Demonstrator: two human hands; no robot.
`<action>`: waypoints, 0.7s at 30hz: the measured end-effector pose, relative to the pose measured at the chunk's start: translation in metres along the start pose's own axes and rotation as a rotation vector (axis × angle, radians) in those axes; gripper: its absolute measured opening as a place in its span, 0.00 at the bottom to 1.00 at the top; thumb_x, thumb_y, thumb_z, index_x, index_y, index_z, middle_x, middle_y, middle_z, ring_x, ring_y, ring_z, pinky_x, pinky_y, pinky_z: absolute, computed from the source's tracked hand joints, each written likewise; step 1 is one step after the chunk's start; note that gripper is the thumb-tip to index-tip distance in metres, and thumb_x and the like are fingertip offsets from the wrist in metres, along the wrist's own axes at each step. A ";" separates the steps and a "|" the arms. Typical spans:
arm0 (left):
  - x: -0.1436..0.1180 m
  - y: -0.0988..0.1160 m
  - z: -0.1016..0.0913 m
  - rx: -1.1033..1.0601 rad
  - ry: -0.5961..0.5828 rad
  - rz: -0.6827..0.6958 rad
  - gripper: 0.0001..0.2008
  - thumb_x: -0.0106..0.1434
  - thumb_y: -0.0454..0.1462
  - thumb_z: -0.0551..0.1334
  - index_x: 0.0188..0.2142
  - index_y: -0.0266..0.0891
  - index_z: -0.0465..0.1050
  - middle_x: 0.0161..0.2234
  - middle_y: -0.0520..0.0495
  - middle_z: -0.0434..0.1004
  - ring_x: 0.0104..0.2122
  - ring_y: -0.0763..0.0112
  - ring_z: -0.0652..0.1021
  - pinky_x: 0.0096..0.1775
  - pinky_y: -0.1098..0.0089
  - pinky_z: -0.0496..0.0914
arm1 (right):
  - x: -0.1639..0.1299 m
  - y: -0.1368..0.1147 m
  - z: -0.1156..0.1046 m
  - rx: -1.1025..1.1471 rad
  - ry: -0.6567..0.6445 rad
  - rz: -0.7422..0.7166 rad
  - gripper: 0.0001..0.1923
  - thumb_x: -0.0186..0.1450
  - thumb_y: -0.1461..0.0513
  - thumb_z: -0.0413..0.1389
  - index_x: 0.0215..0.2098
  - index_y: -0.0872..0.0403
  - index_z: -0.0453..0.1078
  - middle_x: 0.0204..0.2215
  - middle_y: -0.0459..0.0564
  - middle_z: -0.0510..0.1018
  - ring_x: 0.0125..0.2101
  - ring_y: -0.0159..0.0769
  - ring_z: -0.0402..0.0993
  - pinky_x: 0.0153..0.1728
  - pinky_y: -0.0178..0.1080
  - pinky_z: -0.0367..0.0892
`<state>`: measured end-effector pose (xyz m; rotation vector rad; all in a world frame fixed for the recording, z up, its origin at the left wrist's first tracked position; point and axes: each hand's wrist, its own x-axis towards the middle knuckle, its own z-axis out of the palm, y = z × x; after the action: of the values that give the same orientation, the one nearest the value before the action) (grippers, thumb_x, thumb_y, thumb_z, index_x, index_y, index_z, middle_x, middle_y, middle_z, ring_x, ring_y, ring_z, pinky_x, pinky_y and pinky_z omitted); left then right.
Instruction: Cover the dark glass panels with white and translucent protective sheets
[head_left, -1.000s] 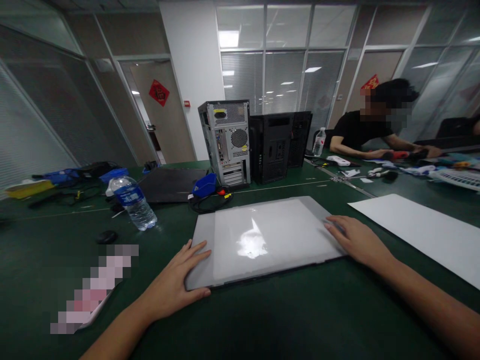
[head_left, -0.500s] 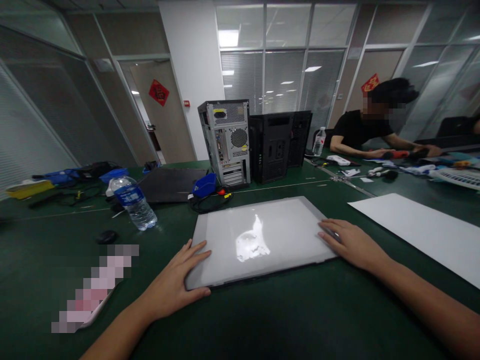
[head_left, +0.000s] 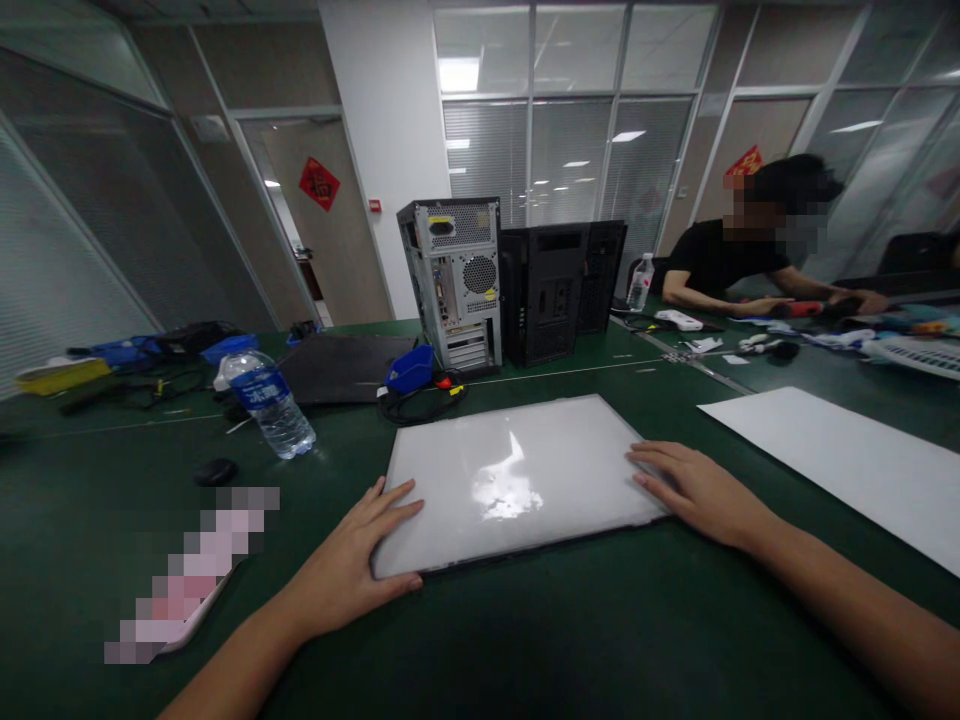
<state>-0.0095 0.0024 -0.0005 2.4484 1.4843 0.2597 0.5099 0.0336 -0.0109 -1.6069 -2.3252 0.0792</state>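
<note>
Head view: left hand and right hand, fingers spread flat, press a white panel's opposite edges on the table.

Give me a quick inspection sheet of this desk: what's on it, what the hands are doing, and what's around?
Surface: dark green table, glossy in places.
Job's things: flat white panel, lying flat, reflecting the ceiling light.
Clutter: water bottle, blue bin, white sheet, dark flat panel, small black round object.
Grip: left hand flat on the panel's near left corner; right hand flat on its right edge; neither is closed around it.
Cables: black cable coiled by the blue bin.
Surroundings: two computer towers, glass partitions, another person seated at the far right.
</note>
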 end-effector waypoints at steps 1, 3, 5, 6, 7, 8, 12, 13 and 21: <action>0.000 0.000 0.000 0.001 -0.003 -0.002 0.42 0.60 0.60 0.66 0.69 0.53 0.61 0.74 0.46 0.50 0.72 0.40 0.49 0.66 0.36 0.54 | 0.000 0.000 0.000 0.005 -0.002 -0.006 0.30 0.73 0.43 0.46 0.61 0.51 0.72 0.61 0.54 0.72 0.62 0.48 0.66 0.65 0.55 0.60; -0.001 0.000 -0.001 0.007 -0.005 -0.006 0.41 0.60 0.60 0.65 0.69 0.52 0.60 0.74 0.46 0.50 0.72 0.40 0.49 0.66 0.37 0.53 | 0.000 -0.001 0.000 0.011 -0.009 -0.019 0.30 0.73 0.43 0.46 0.61 0.50 0.72 0.62 0.54 0.72 0.62 0.48 0.66 0.65 0.55 0.59; -0.001 0.000 -0.001 0.011 -0.005 -0.006 0.41 0.60 0.59 0.65 0.69 0.52 0.61 0.74 0.46 0.50 0.72 0.40 0.48 0.66 0.37 0.53 | 0.000 0.000 0.000 0.013 -0.017 -0.032 0.29 0.73 0.43 0.46 0.62 0.50 0.71 0.62 0.53 0.72 0.62 0.48 0.65 0.65 0.55 0.58; -0.001 0.000 -0.001 0.009 -0.004 -0.004 0.41 0.60 0.59 0.65 0.69 0.52 0.61 0.74 0.46 0.50 0.72 0.40 0.48 0.66 0.37 0.53 | 0.000 0.000 0.000 0.013 -0.022 -0.036 0.29 0.73 0.43 0.46 0.62 0.50 0.71 0.62 0.53 0.71 0.62 0.48 0.65 0.65 0.56 0.58; -0.001 0.000 -0.001 0.006 -0.002 -0.001 0.41 0.60 0.59 0.65 0.69 0.52 0.61 0.74 0.45 0.50 0.72 0.40 0.49 0.66 0.36 0.53 | 0.000 0.000 0.001 0.014 -0.026 -0.039 0.29 0.73 0.43 0.47 0.62 0.49 0.71 0.62 0.53 0.71 0.63 0.48 0.65 0.65 0.56 0.58; 0.000 0.001 -0.001 0.001 -0.003 0.000 0.41 0.60 0.59 0.66 0.69 0.52 0.61 0.74 0.46 0.50 0.72 0.39 0.49 0.66 0.36 0.53 | 0.000 0.000 0.001 0.017 -0.029 -0.040 0.29 0.73 0.43 0.47 0.62 0.49 0.71 0.63 0.53 0.71 0.63 0.48 0.65 0.65 0.56 0.58; 0.000 0.000 -0.001 0.005 -0.010 -0.001 0.41 0.60 0.60 0.65 0.69 0.53 0.61 0.74 0.46 0.50 0.72 0.39 0.49 0.66 0.37 0.53 | -0.001 0.001 0.001 0.039 -0.041 -0.043 0.29 0.73 0.43 0.47 0.63 0.48 0.70 0.63 0.53 0.70 0.63 0.48 0.64 0.65 0.57 0.58; 0.000 0.000 -0.001 0.008 -0.010 -0.001 0.41 0.60 0.60 0.65 0.69 0.53 0.60 0.74 0.46 0.50 0.72 0.40 0.49 0.66 0.37 0.53 | -0.001 0.001 0.001 0.044 -0.042 -0.045 0.29 0.73 0.43 0.47 0.63 0.48 0.70 0.63 0.53 0.70 0.63 0.48 0.64 0.65 0.57 0.58; -0.002 -0.002 0.000 0.003 0.002 0.007 0.41 0.60 0.60 0.65 0.69 0.55 0.60 0.74 0.47 0.51 0.72 0.40 0.49 0.66 0.37 0.53 | -0.001 0.000 -0.003 0.073 -0.022 -0.021 0.29 0.73 0.43 0.46 0.62 0.49 0.71 0.62 0.52 0.72 0.62 0.49 0.66 0.65 0.57 0.59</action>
<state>-0.0120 0.0019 -0.0017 2.4562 1.4786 0.2617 0.5112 0.0328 -0.0086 -1.5543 -2.3273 0.1759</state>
